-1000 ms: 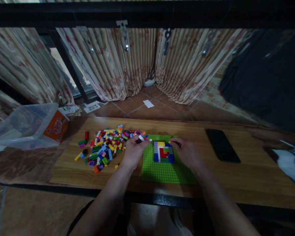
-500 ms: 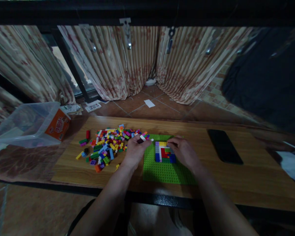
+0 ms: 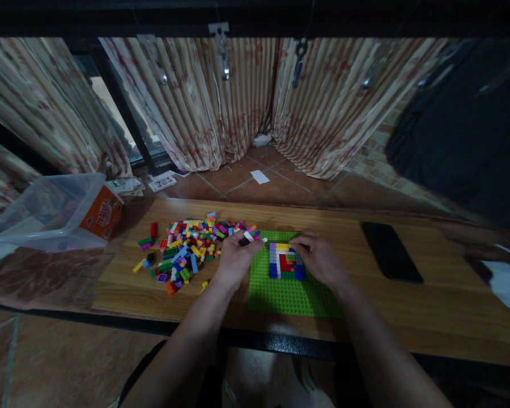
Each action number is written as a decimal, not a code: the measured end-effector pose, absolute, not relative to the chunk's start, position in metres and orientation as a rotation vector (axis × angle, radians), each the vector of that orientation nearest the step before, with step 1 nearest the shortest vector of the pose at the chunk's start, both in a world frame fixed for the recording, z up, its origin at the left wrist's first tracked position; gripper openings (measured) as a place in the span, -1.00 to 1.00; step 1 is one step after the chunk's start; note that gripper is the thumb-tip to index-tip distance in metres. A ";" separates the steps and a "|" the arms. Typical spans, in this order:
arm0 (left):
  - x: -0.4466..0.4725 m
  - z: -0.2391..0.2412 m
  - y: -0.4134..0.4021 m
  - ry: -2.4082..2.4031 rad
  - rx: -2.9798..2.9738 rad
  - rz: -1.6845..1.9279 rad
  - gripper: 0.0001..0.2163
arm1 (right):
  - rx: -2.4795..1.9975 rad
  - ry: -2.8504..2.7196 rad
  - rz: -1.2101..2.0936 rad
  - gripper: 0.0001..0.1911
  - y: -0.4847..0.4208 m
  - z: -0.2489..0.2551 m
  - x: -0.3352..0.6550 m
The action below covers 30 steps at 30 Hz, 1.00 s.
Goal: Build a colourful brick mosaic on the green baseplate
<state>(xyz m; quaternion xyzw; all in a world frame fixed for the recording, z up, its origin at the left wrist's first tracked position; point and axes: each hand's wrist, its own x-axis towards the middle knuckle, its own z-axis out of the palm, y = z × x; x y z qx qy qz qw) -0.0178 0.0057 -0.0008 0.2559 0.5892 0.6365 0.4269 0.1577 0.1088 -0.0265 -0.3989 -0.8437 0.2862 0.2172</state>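
A green baseplate point(image 3: 289, 294) lies on the wooden table point(image 3: 429, 300) in front of me. On it sits a small flat build of coloured bricks point(image 3: 284, 262) in yellow, blue, white, red and green. My right hand point(image 3: 321, 260) rests at the build's right edge, fingers curled and pinched at its top. My left hand point(image 3: 234, 262) lies on the plate's left border, closed on a few small bricks, one white and one dark. A pile of loose coloured bricks point(image 3: 187, 249) spreads to the left of that hand.
A black phone point(image 3: 391, 259) lies flat on the table to the right. A clear plastic tub point(image 3: 46, 212) with an orange box point(image 3: 103, 212) stands at the left. Patterned curtains point(image 3: 204, 107) hang behind, and white cloth point(image 3: 508, 283) lies at the far right.
My right hand has slid left from beside the build onto its top right edge and stays pressed there. My left hand has barely moved.
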 end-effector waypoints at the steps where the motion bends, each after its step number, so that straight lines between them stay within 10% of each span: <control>1: -0.018 0.000 0.006 1.476 0.638 1.591 -0.86 | -1.106 -2.324 0.823 -0.77 0.109 -0.027 0.157; 30: -0.010 -0.010 0.009 1.402 0.645 1.553 -0.78 | -1.134 -2.123 0.987 -0.76 0.114 -0.033 0.162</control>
